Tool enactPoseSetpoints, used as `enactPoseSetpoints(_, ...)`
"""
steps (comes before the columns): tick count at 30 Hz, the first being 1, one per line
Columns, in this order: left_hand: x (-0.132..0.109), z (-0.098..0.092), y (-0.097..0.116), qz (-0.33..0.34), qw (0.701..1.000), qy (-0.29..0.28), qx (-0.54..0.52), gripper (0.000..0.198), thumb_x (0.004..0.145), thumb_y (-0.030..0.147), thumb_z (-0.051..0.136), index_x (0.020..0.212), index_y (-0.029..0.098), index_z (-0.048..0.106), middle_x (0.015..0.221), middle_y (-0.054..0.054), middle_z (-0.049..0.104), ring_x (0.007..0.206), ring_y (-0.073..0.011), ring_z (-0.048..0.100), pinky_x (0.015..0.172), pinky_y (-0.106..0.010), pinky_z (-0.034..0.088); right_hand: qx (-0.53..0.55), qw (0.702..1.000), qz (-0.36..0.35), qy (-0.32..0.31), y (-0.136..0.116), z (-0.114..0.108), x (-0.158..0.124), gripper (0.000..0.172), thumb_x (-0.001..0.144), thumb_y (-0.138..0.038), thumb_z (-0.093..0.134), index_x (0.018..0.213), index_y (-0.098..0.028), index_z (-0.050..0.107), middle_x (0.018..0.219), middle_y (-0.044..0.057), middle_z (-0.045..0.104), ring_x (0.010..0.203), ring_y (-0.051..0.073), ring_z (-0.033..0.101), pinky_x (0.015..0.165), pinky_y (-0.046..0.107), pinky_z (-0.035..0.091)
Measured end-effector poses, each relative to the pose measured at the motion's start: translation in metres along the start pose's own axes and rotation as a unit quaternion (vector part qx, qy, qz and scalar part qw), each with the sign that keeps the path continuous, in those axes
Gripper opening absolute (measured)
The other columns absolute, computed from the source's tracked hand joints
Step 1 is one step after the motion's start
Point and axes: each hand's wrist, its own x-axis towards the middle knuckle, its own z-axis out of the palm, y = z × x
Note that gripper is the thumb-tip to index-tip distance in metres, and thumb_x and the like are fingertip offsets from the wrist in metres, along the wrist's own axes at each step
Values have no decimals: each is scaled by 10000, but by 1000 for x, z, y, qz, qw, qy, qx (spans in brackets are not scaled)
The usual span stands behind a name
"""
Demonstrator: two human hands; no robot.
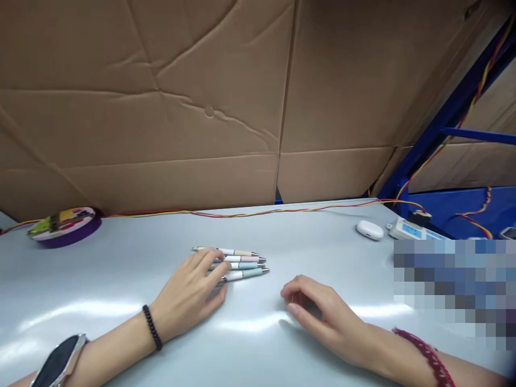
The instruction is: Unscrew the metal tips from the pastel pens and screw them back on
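Note:
Several click pens lie side by side on the table, their tips pointing right: a cream one (244, 253) at the back, then a pink one (250, 259), a light blue one (249, 265) and a green one (245, 274) nearest me. My left hand (193, 290) rests across their left parts, fingers spread over the barrels and thumb apart on the near side, hiding part of the pens. To the right of the pen tips, my right hand (322, 312) hovers or rests by the table, fingers loosely curled, a gap between thumb and forefinger and nothing visible in it.
A purple-sided round box (76, 231) sits at the back left. At the back right are a white earbud case (370, 230) and a power strip (415, 230). A red and yellow cable (242, 215) runs along the rear edge, before a cardboard wall (201, 134).

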Motion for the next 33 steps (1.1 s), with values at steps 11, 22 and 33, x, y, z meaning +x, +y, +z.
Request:
enactPoseSetpoints(11,-2,6,-9,-136,979,-104,-113,448,934,388,420,1351,245,339,1368,-85,436,1264,-311,373,980,-467,377,-208,978,-9,19,13,-2,2,436,879,-197,477,1308,-191,403,1296,108,481,1188,248,428,1003,437,398)
enactPoseSetpoints(22,-1,-2,6,-81,979,-90,-163,310,919,332,458,1222,267,444,1252,-59,488,1109,-264,467,880,-364,428,-289,957,-25,-23,17,-3,5,395,917,-218,432,1308,-184,480,1370,94,461,1249,259,397,1026,460,386)
enactPoseSetpoints(33,-3,2,3,-127,980,-40,-147,251,945,373,390,1121,211,470,1125,-91,460,1022,-264,460,833,-396,443,-272,962,-28,-15,16,-4,4,401,905,-211,457,1305,-212,487,1361,93,468,1236,256,416,1019,457,392)
